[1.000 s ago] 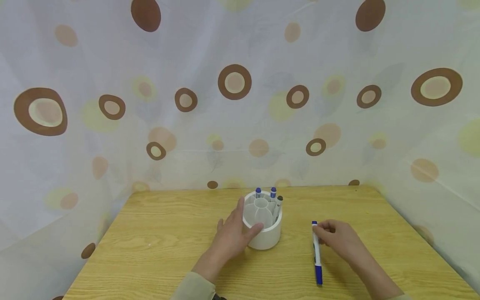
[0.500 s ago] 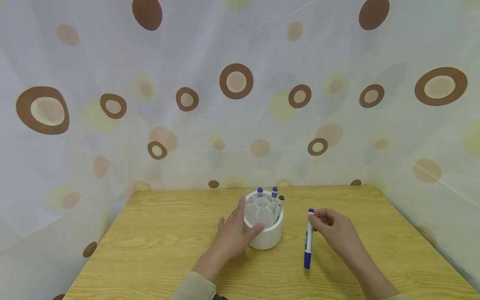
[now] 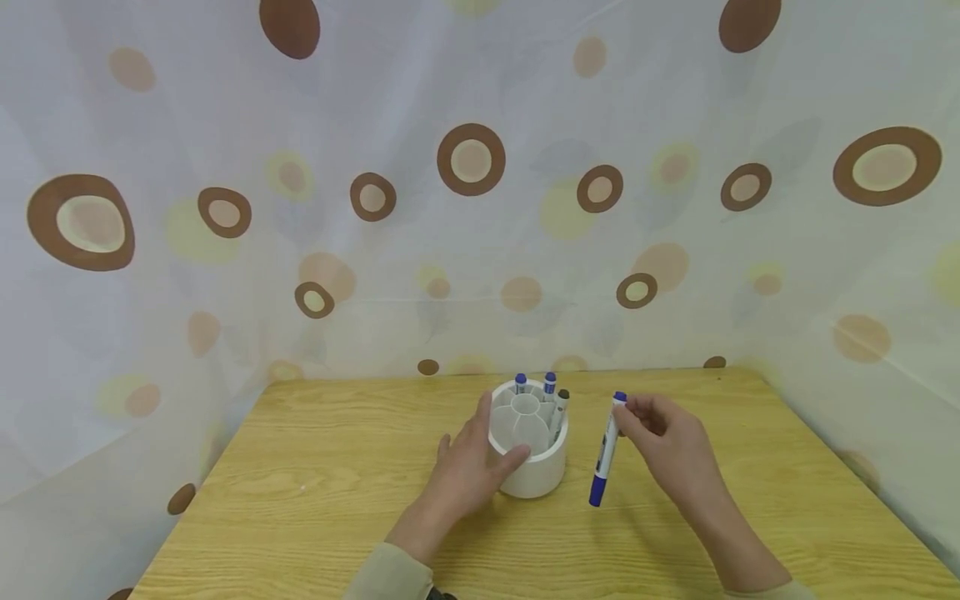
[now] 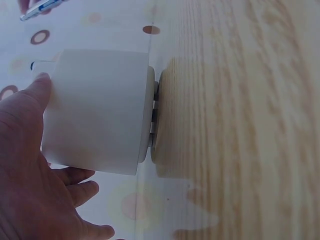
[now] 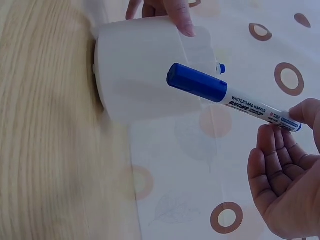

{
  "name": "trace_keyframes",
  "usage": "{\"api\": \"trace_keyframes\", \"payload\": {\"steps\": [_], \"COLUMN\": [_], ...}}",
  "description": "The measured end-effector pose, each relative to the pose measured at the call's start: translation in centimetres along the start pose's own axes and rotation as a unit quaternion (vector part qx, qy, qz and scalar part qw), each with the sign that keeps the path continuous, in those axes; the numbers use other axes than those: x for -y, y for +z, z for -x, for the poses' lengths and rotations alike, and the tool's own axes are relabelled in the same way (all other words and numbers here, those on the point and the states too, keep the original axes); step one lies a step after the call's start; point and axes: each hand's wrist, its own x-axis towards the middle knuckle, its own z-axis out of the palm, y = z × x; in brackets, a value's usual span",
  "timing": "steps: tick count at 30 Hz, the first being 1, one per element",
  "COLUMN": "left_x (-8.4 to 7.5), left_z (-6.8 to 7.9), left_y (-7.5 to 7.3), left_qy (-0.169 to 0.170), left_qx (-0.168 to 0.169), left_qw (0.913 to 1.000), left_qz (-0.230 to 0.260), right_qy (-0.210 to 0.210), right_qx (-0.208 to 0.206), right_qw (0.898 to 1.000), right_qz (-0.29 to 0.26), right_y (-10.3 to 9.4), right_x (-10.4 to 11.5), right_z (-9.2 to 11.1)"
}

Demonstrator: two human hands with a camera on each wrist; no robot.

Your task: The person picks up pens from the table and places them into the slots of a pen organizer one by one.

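Observation:
A white round pen holder (image 3: 534,477) with several compartments stands on the wooden table. My left hand (image 3: 467,468) grips its left side, thumb over the front rim and fingers spread along the wall. Inside, toward the back and right, stand two blue-capped markers (image 3: 521,385) and one with a dark end (image 3: 559,410). To the right of the holder, my right hand (image 3: 671,446) pinches a blue whiteboard marker (image 3: 608,446) by its plain end. Its blue cap (image 5: 197,82) points down and leans toward the holder, clear of the table in the right wrist view.
The wooden table (image 3: 330,483) runs back to a hanging curtain (image 3: 390,267) printed with brown and yellow circles. The curtain also closes in the left and right sides.
My right hand has lifted the marker off the table, carrying it up and a little left, and its capped end has swung toward the holder. My left hand keeps its place on the holder.

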Motion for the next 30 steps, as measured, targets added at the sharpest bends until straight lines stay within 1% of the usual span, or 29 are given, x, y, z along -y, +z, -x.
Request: {"api": "trace_keyframes", "payload": {"steps": [6,15,23,30], "left_x": [0.0,0.0,-0.1,-0.1], "left_z": [0.0,-0.1,-0.1,-0.2], "left_y": [0.0,0.0,0.1,0.1], "left_qy": [-0.001,-0.006,-0.011,-0.008], "left_qx": [0.000,0.000,0.000,-0.003], "left_qw": [1.0000,1.0000,0.9999,1.0000], "left_qz": [0.001,0.000,-0.002,0.001], "right_qy": [-0.019,-0.068,-0.088,-0.107], "right_qx": [-0.013,-0.037,-0.049,-0.059], "right_qw": [1.000,0.997,0.995,0.992], "right_qz": [-0.003,-0.002,-0.018,-0.035], "right_y": [0.1,0.8,1.8,2.8], "right_x": [1.4,3.1,3.9,4.4], "right_z": [-0.1,-0.3,-0.8,-1.5]}}
